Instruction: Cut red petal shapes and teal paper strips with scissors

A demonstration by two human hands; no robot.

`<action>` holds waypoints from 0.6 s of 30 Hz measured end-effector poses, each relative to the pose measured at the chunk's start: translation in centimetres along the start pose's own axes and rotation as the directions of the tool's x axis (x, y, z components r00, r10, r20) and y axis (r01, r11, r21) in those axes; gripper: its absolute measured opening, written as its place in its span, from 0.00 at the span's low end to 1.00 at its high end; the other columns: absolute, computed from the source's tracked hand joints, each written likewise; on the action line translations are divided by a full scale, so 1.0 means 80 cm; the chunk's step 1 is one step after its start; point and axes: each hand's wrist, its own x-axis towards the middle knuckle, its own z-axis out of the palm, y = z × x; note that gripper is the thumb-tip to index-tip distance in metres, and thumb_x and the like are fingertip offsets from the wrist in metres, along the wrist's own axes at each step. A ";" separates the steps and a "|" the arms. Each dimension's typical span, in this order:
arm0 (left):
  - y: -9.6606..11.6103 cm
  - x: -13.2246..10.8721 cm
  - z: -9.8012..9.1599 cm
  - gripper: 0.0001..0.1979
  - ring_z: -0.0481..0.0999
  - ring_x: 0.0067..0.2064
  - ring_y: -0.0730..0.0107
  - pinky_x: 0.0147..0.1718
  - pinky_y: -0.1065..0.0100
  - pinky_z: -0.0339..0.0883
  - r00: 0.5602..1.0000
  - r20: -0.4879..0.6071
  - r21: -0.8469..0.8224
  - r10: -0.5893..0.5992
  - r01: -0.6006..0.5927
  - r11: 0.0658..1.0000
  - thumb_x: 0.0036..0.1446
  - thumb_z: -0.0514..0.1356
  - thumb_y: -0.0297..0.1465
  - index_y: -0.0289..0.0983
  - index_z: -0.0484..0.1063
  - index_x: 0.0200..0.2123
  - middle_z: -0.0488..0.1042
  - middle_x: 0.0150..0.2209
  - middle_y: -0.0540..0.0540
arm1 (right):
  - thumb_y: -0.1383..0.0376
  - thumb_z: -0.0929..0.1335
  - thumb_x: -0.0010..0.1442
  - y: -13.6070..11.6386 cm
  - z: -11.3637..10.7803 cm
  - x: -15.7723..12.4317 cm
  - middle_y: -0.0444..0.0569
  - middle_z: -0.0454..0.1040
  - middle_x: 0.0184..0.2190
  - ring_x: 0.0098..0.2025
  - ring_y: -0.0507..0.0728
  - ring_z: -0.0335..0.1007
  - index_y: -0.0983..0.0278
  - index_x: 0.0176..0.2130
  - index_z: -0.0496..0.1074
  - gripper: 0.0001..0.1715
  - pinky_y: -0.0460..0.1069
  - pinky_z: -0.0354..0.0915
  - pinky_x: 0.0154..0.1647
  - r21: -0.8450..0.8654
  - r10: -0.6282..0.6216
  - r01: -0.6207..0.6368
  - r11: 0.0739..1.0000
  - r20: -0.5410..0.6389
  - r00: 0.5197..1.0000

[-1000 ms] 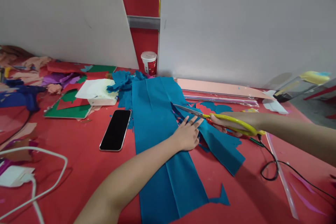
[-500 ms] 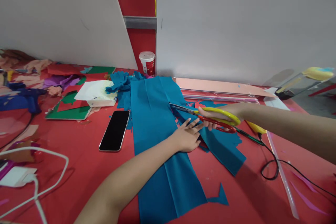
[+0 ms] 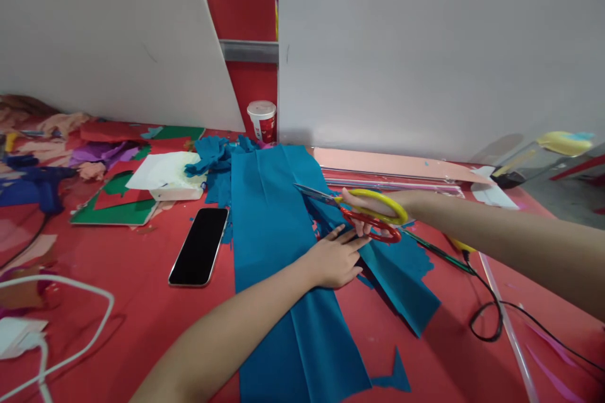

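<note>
A long sheet of teal-blue paper or fabric (image 3: 267,239) lies lengthwise on the red table, with fold lines along it. My left hand (image 3: 334,261) presses flat on its right part, fingers spread. Just above it, my right hand (image 3: 361,225) grips scissors (image 3: 388,199) with one yellow and one red handle loop. Their blades point left at the sheet's right edge, by the upper end of the cut; the lower blade is partly hidden. A partly severed teal strip (image 3: 401,293) angles away to the lower right, under the scissors. A small teal scrap (image 3: 397,374) rests near the front.
Left of the sheet lies a phone (image 3: 199,247). A paper cup (image 3: 263,121) stands behind, before white boards (image 3: 425,50). A blue glue gun (image 3: 45,186), colored scraps and a white cable (image 3: 101,321) occupy the left; a black cord (image 3: 496,321) curls at right.
The scissors and my right hand have shifted slightly left and up the sheet, blades further onto it. My left hand stays flat in place. The camera view has tilted up a little.
</note>
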 end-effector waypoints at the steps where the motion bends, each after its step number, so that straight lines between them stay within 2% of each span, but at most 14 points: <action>1: 0.000 0.000 -0.001 0.17 0.56 0.57 0.58 0.55 0.58 0.46 0.999 -0.031 0.013 0.026 -0.025 1.000 0.57 0.47 0.36 0.34 0.72 0.37 0.60 0.56 0.44 | 0.37 0.45 0.49 0.000 0.000 0.001 0.50 0.65 0.19 0.22 0.51 0.62 0.67 0.20 0.62 0.43 0.44 0.58 0.18 0.013 0.010 -0.010 1.000 0.018 1.000; 5: 0.002 -0.002 -0.004 0.14 0.66 0.48 0.60 0.47 0.60 0.55 0.977 -0.152 0.116 0.147 -0.130 0.985 0.57 0.46 0.27 0.32 0.72 0.31 0.69 0.47 0.39 | 0.38 0.42 0.51 0.002 0.003 0.002 0.50 0.65 0.18 0.18 0.49 0.59 0.69 0.20 0.64 0.45 0.42 0.55 0.14 0.060 0.040 -0.046 0.997 0.083 0.996; 8: 0.003 -0.003 -0.005 0.14 0.68 0.42 0.62 0.40 0.62 0.58 0.952 -0.193 0.187 0.238 -0.202 0.961 0.57 0.46 0.24 0.32 0.71 0.28 0.71 0.42 0.39 | 0.38 0.40 0.50 0.005 0.006 -0.002 0.46 0.63 0.15 0.14 0.47 0.55 0.70 0.22 0.65 0.48 0.42 0.52 0.11 0.123 0.038 -0.048 0.991 0.087 0.995; 11: 0.006 -0.005 -0.009 0.14 0.67 0.44 0.62 0.38 0.63 0.58 0.912 -0.232 0.235 0.338 -0.285 0.929 0.57 0.45 0.24 0.30 0.71 0.31 0.70 0.43 0.39 | 0.36 0.40 0.47 0.008 0.005 -0.008 0.44 0.60 0.12 0.10 0.46 0.53 0.70 0.22 0.66 0.50 0.42 0.51 0.11 0.133 0.055 -0.065 0.989 0.078 0.995; 14: 0.010 -0.006 -0.017 0.15 0.64 0.48 0.62 0.39 0.64 0.57 0.885 -0.236 0.288 0.401 -0.330 0.899 0.57 0.45 0.23 0.28 0.71 0.37 0.69 0.46 0.38 | 0.35 0.41 0.46 0.008 0.004 -0.017 0.44 0.59 0.10 0.09 0.46 0.51 0.69 0.20 0.64 0.48 0.42 0.51 0.10 0.122 0.017 -0.023 0.992 0.045 0.999; 16: 0.016 -0.006 -0.023 0.15 0.66 0.45 0.65 0.35 0.65 0.57 0.905 -0.208 0.290 0.371 -0.306 0.907 0.58 0.45 0.23 0.29 0.71 0.37 0.69 0.46 0.37 | 0.36 0.42 0.47 0.005 0.006 -0.023 0.44 0.61 0.12 0.09 0.45 0.52 0.68 0.19 0.63 0.46 0.42 0.52 0.10 0.116 -0.002 0.001 0.993 0.003 1.000; 18: 0.028 -0.004 -0.027 0.15 0.68 0.38 0.67 0.28 0.66 0.57 0.946 -0.169 0.267 0.277 -0.227 0.937 0.57 0.45 0.23 0.30 0.72 0.33 0.70 0.43 0.37 | 0.37 0.42 0.49 0.002 0.011 -0.027 0.46 0.63 0.14 0.10 0.45 0.53 0.68 0.20 0.63 0.45 0.42 0.53 0.10 0.104 0.002 0.003 0.995 -0.044 0.999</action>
